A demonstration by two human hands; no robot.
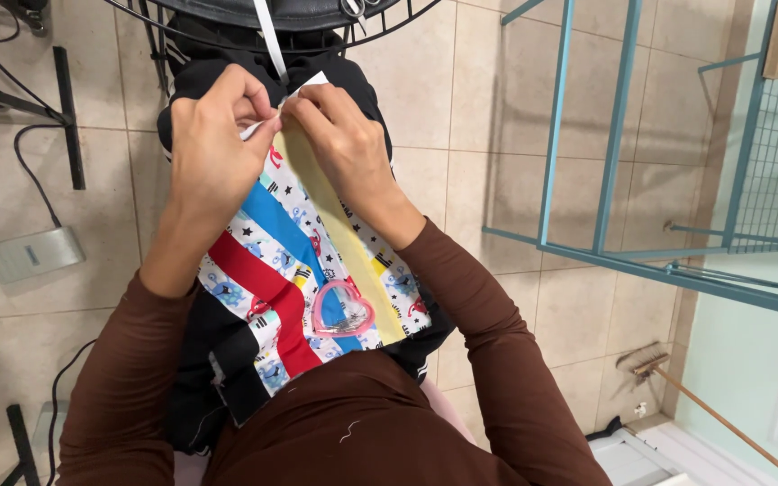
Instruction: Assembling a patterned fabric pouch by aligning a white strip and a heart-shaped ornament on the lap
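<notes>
Both hands, left hand (213, 144) and right hand (339, 139), pinch shut on the white strip (303, 83) at the patterned cloth's (303, 261) 12 o'clock edge; pink heart-shaped holder (342, 310) lies untouched at 6 o'clock.

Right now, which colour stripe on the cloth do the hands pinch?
The yellow stripe; both hands pinch its top end, while the blue and red stripes lie untouched beside it.

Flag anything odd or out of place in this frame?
Little stands out. A stray pale thread lies on the brown shirt. A pink heart-shaped clear case rests loose on the colourful patterned fabric across the lap. Left hand and right hand pinch the fabric's top edge.
</notes>
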